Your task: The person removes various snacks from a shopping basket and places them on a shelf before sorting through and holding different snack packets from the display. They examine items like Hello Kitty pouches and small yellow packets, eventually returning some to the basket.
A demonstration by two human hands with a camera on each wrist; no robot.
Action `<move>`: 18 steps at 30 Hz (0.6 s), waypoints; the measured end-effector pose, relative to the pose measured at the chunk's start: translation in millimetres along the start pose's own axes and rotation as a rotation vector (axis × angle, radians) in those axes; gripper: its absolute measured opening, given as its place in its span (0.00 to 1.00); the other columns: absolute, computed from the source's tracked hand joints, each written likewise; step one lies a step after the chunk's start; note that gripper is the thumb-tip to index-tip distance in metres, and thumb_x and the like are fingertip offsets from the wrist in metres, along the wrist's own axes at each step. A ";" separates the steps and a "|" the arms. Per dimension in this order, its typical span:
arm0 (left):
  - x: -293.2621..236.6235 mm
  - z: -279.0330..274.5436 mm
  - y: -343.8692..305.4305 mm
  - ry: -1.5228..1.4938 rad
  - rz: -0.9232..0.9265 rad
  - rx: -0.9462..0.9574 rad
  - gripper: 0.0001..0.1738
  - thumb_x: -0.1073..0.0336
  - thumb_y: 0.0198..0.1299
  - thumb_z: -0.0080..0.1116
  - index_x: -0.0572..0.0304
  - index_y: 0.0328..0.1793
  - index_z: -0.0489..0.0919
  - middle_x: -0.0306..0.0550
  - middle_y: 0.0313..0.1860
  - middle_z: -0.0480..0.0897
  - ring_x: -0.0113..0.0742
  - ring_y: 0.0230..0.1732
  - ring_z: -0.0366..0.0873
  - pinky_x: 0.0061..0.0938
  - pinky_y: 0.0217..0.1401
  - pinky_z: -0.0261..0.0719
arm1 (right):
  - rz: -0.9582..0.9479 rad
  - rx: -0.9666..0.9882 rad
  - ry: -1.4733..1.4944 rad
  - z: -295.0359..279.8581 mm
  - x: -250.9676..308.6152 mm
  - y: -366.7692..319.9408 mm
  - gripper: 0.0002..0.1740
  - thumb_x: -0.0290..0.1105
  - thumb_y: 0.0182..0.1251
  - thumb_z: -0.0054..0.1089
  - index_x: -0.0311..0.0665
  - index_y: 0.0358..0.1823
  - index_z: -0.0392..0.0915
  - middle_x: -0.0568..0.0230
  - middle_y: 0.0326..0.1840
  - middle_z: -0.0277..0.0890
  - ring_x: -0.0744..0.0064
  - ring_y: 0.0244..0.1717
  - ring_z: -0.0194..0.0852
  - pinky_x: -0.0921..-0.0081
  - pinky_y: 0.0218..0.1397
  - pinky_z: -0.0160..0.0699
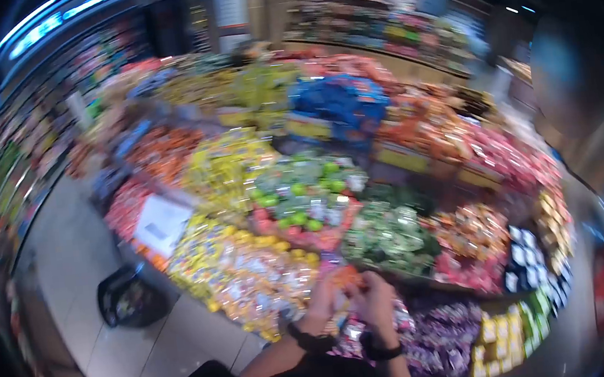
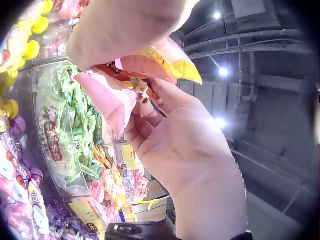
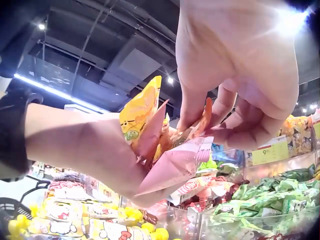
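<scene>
Close together over the front of a sweets display, both hands work on a bunch of small snack packets. My left hand [image 1: 319,301] holds the bunch; a yellow printed packet [image 3: 141,112] and a pink packet [image 3: 175,165] fan out of it. From above in the right wrist view, my right hand [image 3: 240,65] reaches in, its fingers pinching an orange packet [image 3: 204,120] among them. In the left wrist view, the pink packet [image 2: 107,100] hangs between the left hand [image 2: 125,32] and the right hand [image 2: 182,140]. Parts of the bunch are hidden behind the left hand.
Green-wrapped sweets [image 1: 388,238] lie in a bin ahead of the hands. Yellow-capped packs [image 1: 251,267] are at the left and purple packs [image 1: 443,335] at the right. A black basket [image 1: 133,294] stands on the floor at the left; a white sign [image 1: 162,224] leans on the display.
</scene>
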State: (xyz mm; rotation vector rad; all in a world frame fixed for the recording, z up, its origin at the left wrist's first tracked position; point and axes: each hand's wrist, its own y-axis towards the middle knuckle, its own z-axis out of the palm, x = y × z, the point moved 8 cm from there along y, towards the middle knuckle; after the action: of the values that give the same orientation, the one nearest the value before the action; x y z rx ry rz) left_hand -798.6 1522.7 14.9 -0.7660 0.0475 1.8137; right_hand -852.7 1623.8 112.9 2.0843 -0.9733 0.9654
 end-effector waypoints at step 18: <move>86.8 53.9 11.1 0.344 -0.249 0.236 0.25 0.41 0.65 0.44 0.51 0.56 0.73 0.40 0.43 0.79 0.34 0.42 0.79 0.32 0.44 0.80 | -0.059 -0.398 0.090 -93.8 -3.2 -38.5 0.16 0.33 0.46 0.64 0.36 0.33 0.68 0.53 0.31 0.70 0.48 0.34 0.73 0.60 0.34 0.70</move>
State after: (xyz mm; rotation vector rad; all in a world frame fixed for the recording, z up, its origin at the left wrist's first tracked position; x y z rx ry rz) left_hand -849.2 1612.0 8.7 -0.8648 0.3687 1.3979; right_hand -855.1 1717.8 151.0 1.7137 -0.9630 0.7571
